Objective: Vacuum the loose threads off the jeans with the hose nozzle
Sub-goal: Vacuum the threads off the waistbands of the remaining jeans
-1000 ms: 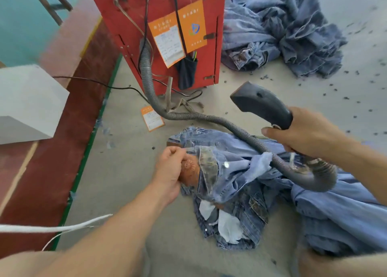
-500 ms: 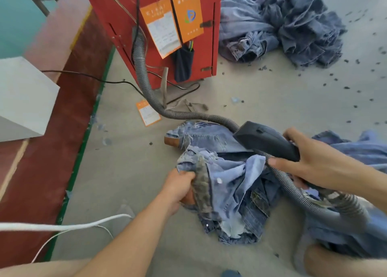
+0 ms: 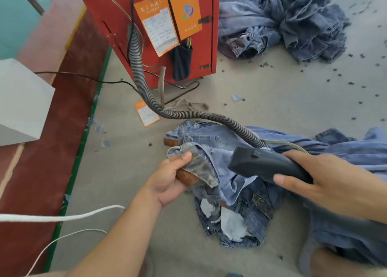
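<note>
Nozzle (image 3: 266,166) lowered onto jeans (image 3: 236,195), waistband regripped

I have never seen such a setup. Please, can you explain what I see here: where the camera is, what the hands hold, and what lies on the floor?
The camera sits on the person's head, looking down at both hands. The left hand grips the jeans at the waistband. The right hand holds the dark nozzle, its mouth close over the denim. A ribbed hose runs from it to the red machine. Farther back on the floor lie a denim pile and scattered dark scraps.
</note>
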### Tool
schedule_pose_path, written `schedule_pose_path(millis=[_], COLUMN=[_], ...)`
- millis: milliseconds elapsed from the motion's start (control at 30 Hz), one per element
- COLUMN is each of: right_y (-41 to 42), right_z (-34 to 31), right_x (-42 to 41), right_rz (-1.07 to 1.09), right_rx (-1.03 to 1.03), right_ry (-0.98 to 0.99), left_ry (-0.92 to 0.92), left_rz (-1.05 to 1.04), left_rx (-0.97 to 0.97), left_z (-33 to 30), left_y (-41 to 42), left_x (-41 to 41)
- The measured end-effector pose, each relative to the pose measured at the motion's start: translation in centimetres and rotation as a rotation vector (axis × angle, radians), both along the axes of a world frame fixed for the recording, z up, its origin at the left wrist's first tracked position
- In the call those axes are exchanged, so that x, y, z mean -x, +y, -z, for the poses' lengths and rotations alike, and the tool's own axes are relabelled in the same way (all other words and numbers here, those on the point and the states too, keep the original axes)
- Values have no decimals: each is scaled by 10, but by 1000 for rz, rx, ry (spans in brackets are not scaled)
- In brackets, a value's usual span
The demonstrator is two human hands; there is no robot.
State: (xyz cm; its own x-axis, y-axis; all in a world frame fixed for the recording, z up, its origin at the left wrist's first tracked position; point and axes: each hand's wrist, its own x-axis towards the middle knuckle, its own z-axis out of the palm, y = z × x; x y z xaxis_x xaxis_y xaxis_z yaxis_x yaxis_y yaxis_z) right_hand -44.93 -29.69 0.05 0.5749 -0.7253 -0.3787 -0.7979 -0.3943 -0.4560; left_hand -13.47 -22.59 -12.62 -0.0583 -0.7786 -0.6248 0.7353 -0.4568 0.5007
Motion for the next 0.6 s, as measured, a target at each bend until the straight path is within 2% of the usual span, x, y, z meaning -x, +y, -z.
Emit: schedule_pose_path(millis=[200, 300, 433, 600], right_y=[15, 11, 5, 12], right_z=[1, 12, 18, 7], right_x=[-5, -27, -34, -9], right_rz=[-18, 47, 245, 37], right_rx=[-83, -114, -83, -49], right_ry=[-17, -67, -187, -23], left_ry=[160, 124, 75, 77], left_rz=[18, 95, 166, 127], left_rx=[100, 94, 68, 52], left_z=[-3, -2, -3, -8], left_y=[-9, -6, -4, -5], left_x=[16, 20, 23, 22])
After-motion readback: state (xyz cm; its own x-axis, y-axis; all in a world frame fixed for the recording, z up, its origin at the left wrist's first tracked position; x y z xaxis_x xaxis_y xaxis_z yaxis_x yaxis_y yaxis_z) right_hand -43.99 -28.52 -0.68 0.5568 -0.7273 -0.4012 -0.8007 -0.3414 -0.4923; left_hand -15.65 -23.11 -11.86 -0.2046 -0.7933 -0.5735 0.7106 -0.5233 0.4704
